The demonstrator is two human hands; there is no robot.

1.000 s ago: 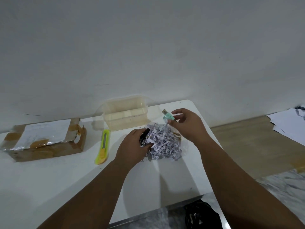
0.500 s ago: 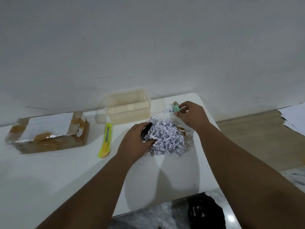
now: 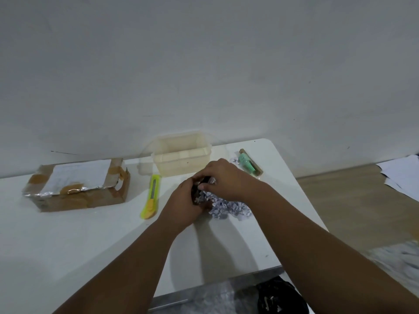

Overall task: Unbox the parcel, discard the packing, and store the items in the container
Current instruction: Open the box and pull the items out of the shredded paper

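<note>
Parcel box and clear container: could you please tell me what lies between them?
A yellow utility knife lies on the table between parcel box and container, in the head view.

The white desk (image 3: 68, 241) stands against a pale wall, and its far right corner is rounded. At far left lies a taped cardboard box (image 3: 79, 196) with a white label on top. A yellow cutter (image 3: 151, 196) lies just right of it, pointing away from the viewer. Behind the cutter's tip, near the wall, stands a clear container (image 3: 181, 165). To its right, a green item (image 3: 248, 165) in brown backing lies aslant, with a stray scrap (image 3: 234, 160) beside it. In front sits a pile of shreds (image 3: 229, 208), whose left end is gripped by the left hand (image 3: 183, 205) and right hand (image 3: 226, 177).
</note>
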